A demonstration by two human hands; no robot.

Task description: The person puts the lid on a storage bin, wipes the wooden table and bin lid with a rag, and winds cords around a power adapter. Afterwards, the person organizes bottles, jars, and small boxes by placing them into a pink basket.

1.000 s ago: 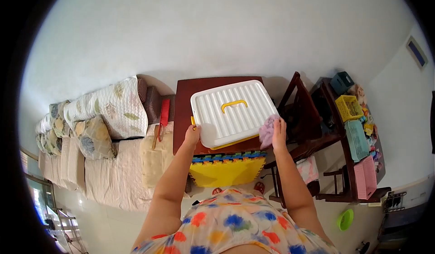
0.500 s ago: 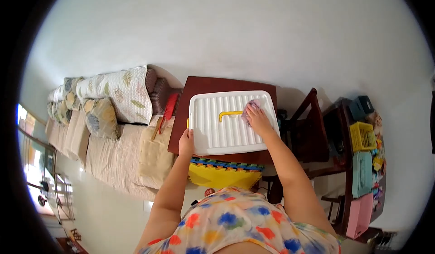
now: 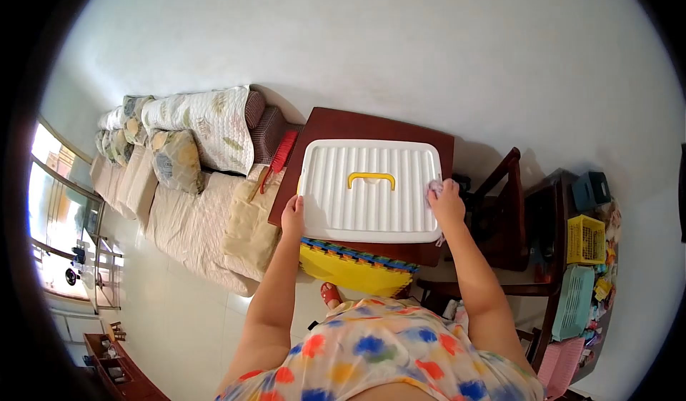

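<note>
A white ribbed storage box lid [image 3: 371, 211] with a yellow handle [image 3: 371, 176] lies on the dark red wooden table [image 3: 386, 124]. My left hand [image 3: 292, 217] is closed around the lid's left edge, near the front corner. At the right edge of the lid, my right hand [image 3: 448, 204] is bunched around a pale purple cloth [image 3: 435, 186], pressing it against the rim. A loose end of the cloth hangs below that hand. Whatever is beneath the lid is mostly hidden from above.
Left of the table stand a covered sofa [image 3: 193, 233] and a red brush [image 3: 284, 151]. Yellow foam mats [image 3: 350, 269] lean under the front edge. On the right are a wooden chair [image 3: 500, 215] and a side table with a yellow basket [image 3: 586, 239] and a teal basket [image 3: 572, 303].
My right hand has moved with the cloth from the lid's top, beside the handle, to its right edge. The handle now stands in a different position. My left hand stays at the left edge.
</note>
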